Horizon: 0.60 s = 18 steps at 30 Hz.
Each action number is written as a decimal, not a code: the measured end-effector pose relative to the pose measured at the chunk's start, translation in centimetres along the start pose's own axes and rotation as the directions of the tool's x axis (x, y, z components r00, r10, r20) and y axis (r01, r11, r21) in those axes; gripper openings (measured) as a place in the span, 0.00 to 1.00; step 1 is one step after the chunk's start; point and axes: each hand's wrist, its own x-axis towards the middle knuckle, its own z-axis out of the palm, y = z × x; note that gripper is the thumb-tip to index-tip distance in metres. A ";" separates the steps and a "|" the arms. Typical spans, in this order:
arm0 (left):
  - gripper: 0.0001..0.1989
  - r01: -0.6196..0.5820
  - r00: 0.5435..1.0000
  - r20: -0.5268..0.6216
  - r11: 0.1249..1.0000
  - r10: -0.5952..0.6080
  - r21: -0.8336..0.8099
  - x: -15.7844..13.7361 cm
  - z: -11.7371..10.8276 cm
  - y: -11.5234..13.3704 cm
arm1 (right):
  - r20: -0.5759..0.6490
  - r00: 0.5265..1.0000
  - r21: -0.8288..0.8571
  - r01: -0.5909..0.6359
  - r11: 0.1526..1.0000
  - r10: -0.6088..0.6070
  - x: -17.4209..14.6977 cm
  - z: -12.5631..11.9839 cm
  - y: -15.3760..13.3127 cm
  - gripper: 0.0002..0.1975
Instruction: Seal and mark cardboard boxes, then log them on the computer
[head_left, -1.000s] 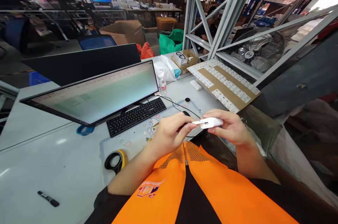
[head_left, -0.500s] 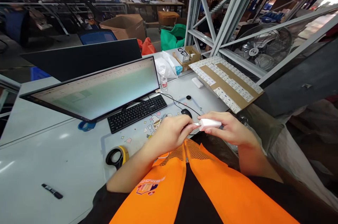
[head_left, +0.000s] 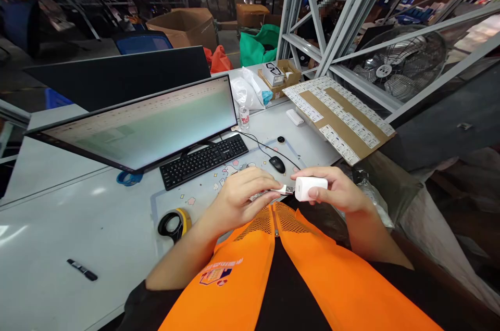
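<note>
At the near edge of the desk (head_left: pixel 113 232), before the orange vest (head_left: pixel 250 268), the left hand (head_left: pixel 246 194) pinches a plug (head_left: pixel 282 190) between thumb and fingers; the right hand (head_left: pixel 339 188) clamps an adapter (head_left: pixel 303 188) just beside the plug's tip. Both things look light, stiff, perhaps slick, best held by their sides. The forearms (head_left: pixel 183 253) angle inward, hands level. Farther lie the mouse (head_left: pixel 277 165) and, left, the keyboard (head_left: pixel 205 159).

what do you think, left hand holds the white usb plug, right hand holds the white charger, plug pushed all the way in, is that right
Not quite: the white USB plug is not pushed into the white charger; the head view shows the plug's metal end bare, outside it. The left hand does hold the plug and the right hand the charger.
</note>
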 end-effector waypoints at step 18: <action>0.07 -0.057 0.994 0.109 0.949 0.025 0.311 -2.0 0.9 0.0 | 0.015 0.982 0.147 -0.187 0.971 0.187 1.8 2.2 1.7 0.27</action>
